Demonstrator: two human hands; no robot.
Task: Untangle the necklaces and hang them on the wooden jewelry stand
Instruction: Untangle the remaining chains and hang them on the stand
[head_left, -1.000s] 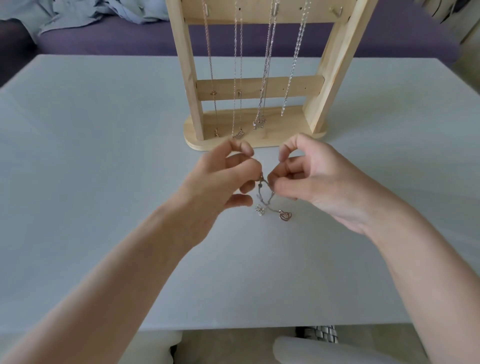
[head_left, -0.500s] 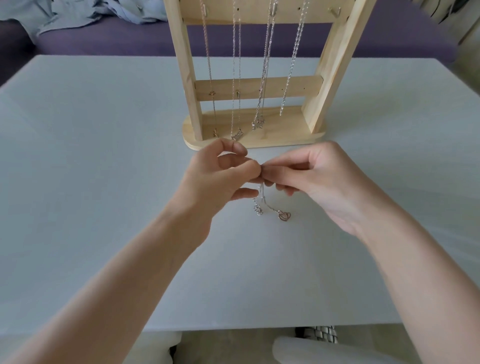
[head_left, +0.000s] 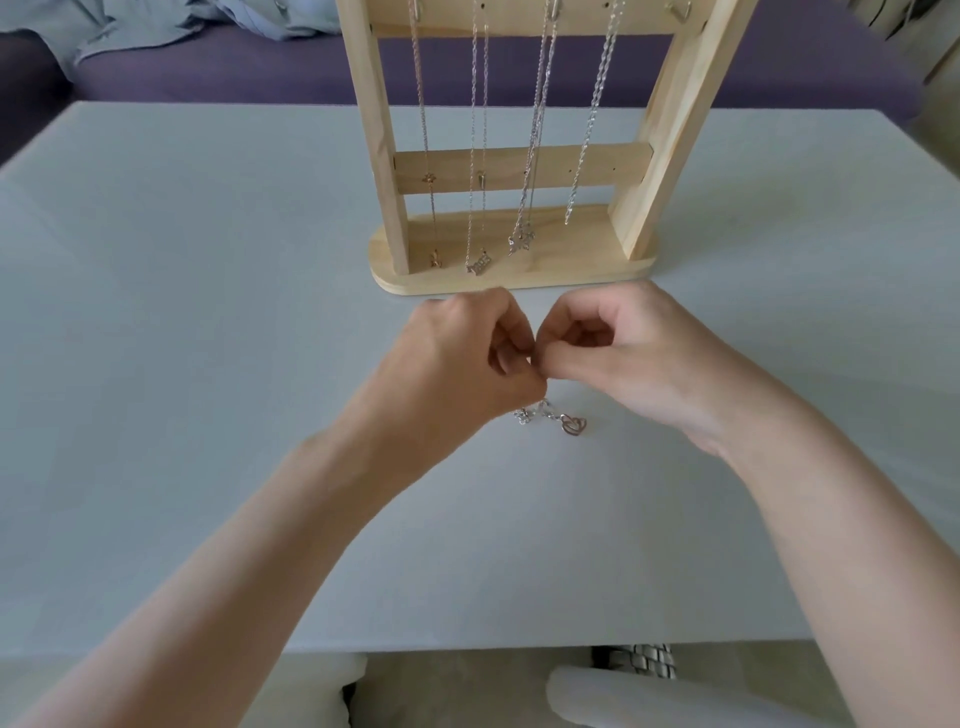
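A wooden jewelry stand (head_left: 519, 273) rises at the table's far middle with several chains hanging from its top bar; their pendants dangle just above its base. In front of it my left hand (head_left: 457, 364) and my right hand (head_left: 618, 358) meet fingertip to fingertip, each pinching the tangled necklaces (head_left: 550, 418). Most of the chain is hidden inside my fingers. Below my hands a small silver pendant and a rose-gold heart pendant (head_left: 574, 426) lie on the tabletop.
The pale grey table (head_left: 208, 364) spreads wide on both sides of my hands. A purple sofa (head_left: 260, 73) with crumpled blue cloth lies behind it. A white chair edge (head_left: 623, 696) shows below the near table edge.
My hands have risen toward the stand and drawn tight together, fingers curling further in. The hanging loop of chain has shortened, and the pendants now rest on the table.
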